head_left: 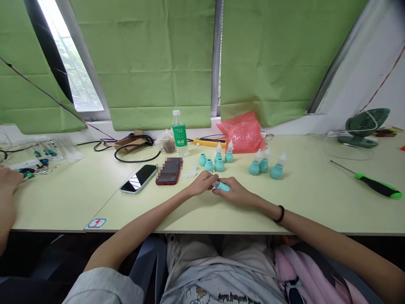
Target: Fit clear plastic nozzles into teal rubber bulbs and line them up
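Just in front of me, over the table, both hands meet on a teal nasal aspirator bulb (224,186). My right hand (236,192) is wrapped around the teal bulb. With pinched fingers, my left hand (202,184) grips the clear tip end of the same piece. Beyond the hands stand several teal bulbs; an open-necked bulb (219,165) has no tip, while another aspirator (229,154) carries a clear nozzle. Off to the right is a group of aspirators with nozzles, including one (276,170). Small clear parts (190,174) lie left of the bulbs.
A phone (139,179) and a red-cased phone (169,171) lie left. Behind are a water bottle (180,135), pink bubble wrap (243,133) and black cable (136,160). Rightward sit a screwdriver (378,185) and green fan (363,126). Another person's hand (9,181) is far left.
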Available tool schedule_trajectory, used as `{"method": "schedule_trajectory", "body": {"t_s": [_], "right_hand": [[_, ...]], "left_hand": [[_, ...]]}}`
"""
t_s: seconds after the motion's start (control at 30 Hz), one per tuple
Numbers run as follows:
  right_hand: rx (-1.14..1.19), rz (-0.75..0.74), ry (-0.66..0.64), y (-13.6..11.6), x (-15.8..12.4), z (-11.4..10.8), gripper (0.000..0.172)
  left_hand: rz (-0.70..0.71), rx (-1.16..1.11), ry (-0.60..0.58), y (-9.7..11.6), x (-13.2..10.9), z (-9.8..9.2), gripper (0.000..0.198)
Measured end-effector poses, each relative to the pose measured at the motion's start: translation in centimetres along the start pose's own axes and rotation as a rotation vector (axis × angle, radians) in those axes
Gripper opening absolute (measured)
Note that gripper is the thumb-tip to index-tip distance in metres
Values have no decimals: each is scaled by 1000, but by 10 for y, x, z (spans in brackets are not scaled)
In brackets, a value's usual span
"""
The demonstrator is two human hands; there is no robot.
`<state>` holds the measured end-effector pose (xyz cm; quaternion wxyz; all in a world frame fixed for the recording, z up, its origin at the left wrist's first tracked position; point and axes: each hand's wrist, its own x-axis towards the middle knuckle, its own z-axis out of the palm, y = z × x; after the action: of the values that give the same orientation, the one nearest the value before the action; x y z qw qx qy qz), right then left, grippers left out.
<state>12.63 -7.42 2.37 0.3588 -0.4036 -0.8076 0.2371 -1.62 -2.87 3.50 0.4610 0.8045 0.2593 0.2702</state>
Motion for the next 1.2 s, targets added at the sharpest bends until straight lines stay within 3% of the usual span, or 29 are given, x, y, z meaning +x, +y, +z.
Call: {"method": "schedule_trajectory", "body": {"t_s": [0.17,0.27,0.37,0.47,0.53,0.67,0.83,0.93,1.07,1.2], "right_hand": [[-124,-146,9,-3,-3,-4,19],[-168,-180,171,0,-2,-7,17],[-79,-49,395,10,3,-12,16],[37,70,459,27,11,-18,15],[35,129,466,39,14,-20,16],[-53,205,408,56,18,-18,23],[-131,221,405,63,19,-15,31],[-244,163,535,59,20,-19,37],[-551,40,811,44,19,-37,37],[-715,147,993,39,17,-55,45]], "left_hand": [[-126,-368,-122,-3,5,-6,38],[-156,-443,-125,0,7,-15,40],[-77,-263,106,1,10,-24,42],[8,93,377,-6,12,-32,38],[48,370,481,-14,13,-37,32],[6,792,469,-31,14,-44,26],[-100,966,345,-37,14,-43,34],[-115,1015,335,-36,14,-41,38],[-90,1052,358,-37,14,-40,37],[-69,1060,345,-40,15,-40,37]]}}
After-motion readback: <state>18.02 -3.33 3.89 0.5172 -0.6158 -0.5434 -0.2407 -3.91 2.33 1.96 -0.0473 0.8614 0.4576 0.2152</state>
